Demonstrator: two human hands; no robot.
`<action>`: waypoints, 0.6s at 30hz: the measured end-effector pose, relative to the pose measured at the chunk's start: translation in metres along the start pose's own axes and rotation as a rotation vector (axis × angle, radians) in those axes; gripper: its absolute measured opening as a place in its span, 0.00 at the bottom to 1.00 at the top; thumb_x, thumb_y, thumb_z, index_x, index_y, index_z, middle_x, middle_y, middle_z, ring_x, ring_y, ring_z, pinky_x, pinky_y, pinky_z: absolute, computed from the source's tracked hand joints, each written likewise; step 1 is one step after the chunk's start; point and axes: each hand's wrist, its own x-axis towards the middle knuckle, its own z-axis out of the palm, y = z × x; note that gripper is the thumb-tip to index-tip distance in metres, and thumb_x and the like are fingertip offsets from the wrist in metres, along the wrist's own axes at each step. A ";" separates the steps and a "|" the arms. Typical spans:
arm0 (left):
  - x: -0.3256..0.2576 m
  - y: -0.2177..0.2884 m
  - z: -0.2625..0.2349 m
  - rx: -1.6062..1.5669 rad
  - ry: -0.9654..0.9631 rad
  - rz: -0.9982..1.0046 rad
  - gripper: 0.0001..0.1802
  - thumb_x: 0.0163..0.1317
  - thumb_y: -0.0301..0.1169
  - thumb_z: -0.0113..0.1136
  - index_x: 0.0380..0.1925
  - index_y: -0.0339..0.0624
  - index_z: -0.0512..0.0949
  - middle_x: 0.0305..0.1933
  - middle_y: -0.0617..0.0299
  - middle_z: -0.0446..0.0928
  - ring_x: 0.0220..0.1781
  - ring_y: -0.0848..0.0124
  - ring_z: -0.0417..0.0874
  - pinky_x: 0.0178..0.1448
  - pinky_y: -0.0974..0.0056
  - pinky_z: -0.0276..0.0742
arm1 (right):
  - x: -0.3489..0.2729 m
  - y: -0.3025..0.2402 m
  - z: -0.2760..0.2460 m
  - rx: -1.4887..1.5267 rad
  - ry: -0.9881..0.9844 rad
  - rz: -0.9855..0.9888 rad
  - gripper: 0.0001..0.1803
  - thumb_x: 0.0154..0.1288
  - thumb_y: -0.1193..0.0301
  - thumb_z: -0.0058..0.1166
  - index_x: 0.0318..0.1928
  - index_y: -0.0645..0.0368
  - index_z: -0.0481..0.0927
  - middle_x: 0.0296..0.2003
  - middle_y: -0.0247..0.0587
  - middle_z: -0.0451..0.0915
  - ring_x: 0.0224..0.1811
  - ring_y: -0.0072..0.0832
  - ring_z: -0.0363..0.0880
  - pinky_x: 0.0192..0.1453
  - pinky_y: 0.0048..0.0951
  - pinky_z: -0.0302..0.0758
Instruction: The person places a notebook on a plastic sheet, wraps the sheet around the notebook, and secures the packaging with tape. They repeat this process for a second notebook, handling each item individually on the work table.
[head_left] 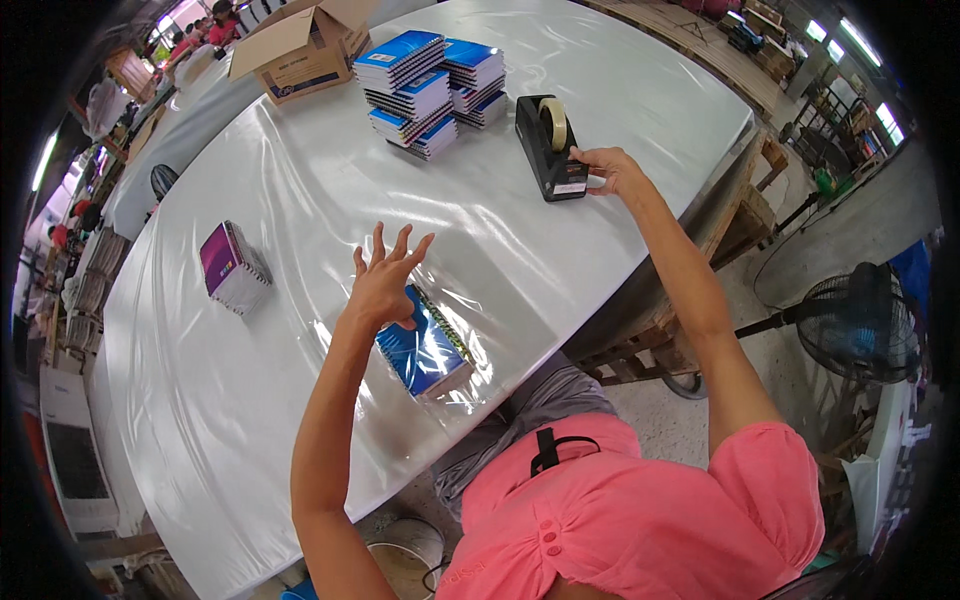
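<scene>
My left hand [385,285] is open, fingers spread and raised, over a spiral-bound notebook stack [425,345] with a blue cover. Its thumb side is near the cover. Clear plastic film [475,300] lies around that stack, creased and shiny. Farther right, my right hand [608,170] is closed at the near end of a black tape dispenser [540,160], index finger and thumb against its right side. A roll of tape [553,124] sits in the dispenser. Whether the fingers also pinch a tape end is too small to make out.
Piles of blue spiral notebooks [405,85] stand at the back beside an open cardboard box [305,50]. A purple-covered notebook stack [232,265] lies to the left on the white sheeted table [290,400]. A black fan [855,325] stands off the table's right edge.
</scene>
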 end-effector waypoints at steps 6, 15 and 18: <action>-0.005 -0.005 -0.002 -0.023 0.018 0.001 0.73 0.17 0.23 0.78 0.72 0.74 0.53 0.78 0.62 0.50 0.80 0.47 0.36 0.75 0.30 0.39 | -0.015 0.062 0.000 0.292 -0.147 -0.597 0.17 0.55 0.68 0.70 0.44 0.60 0.82 0.51 0.39 0.78 0.52 0.32 0.75 0.59 0.53 0.70; -0.004 -0.019 0.006 -0.116 0.039 0.018 0.74 0.15 0.24 0.76 0.72 0.73 0.53 0.78 0.61 0.50 0.79 0.45 0.35 0.73 0.27 0.39 | -0.029 0.078 0.004 -0.929 0.651 -0.587 0.13 0.53 0.65 0.67 0.34 0.61 0.86 0.51 0.48 0.78 0.57 0.28 0.70 0.53 0.47 0.72; -0.005 -0.029 0.013 -0.206 0.047 -0.001 0.74 0.15 0.26 0.77 0.73 0.71 0.53 0.78 0.58 0.49 0.79 0.42 0.33 0.71 0.25 0.38 | -0.063 0.079 0.011 -0.956 0.512 -0.721 0.13 0.50 0.63 0.68 0.29 0.61 0.85 0.34 0.45 0.81 0.42 0.26 0.74 0.43 0.37 0.73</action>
